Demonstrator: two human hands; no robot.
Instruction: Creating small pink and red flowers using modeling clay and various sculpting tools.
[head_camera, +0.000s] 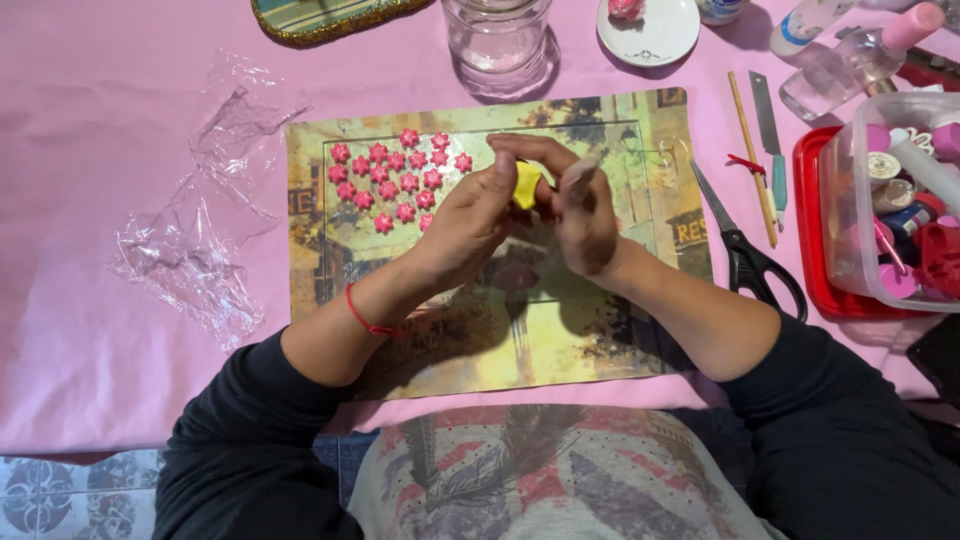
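At the centre of the frame, the left hand (470, 225) pinches a small lump of yellow modelling clay (526, 185) in a fingertip grip, lifted above the printed rectangular work mat (600, 330), so the right hand (585, 215) can work it; I cannot tell whether that grip presses the clay. Small pink clay flowers (398, 180) sit in rows upper left on the mat, apart. Black-handled scissors (745, 255) lie on the pink counter (100, 130), right.

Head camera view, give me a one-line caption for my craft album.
Both hands, left hand and right hand, pinch a yellow clay piece beside rows of pink clay flowers on a printed mat.
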